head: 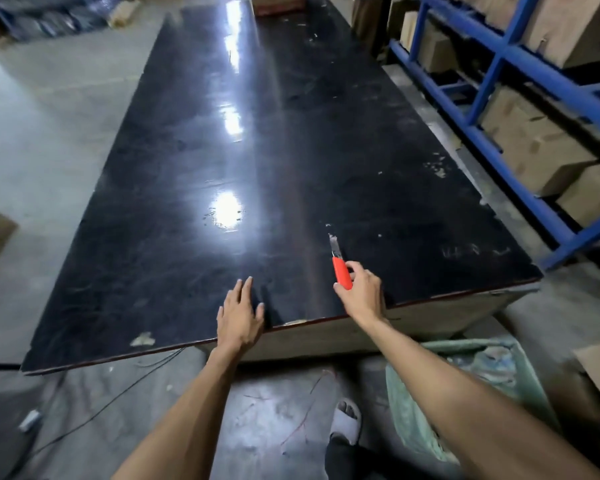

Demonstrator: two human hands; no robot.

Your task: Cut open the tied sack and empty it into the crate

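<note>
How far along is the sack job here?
Nothing looks done: no opened sack or crate shows on the long black table. In hand: the right hand grips a red-handled utility knife, blade out; the left hand rests flat. Cutting and emptying remain.

Red-handled knife (341,271); glossy black table (257,133); blue shelving (499,64); pale green sack (464,393).

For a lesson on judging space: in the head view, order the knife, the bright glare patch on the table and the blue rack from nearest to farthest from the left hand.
1. Knife, just right, held in the right hand.
2. Glare patch, ahead on the table.
3. Blue rack, far right.
</note>
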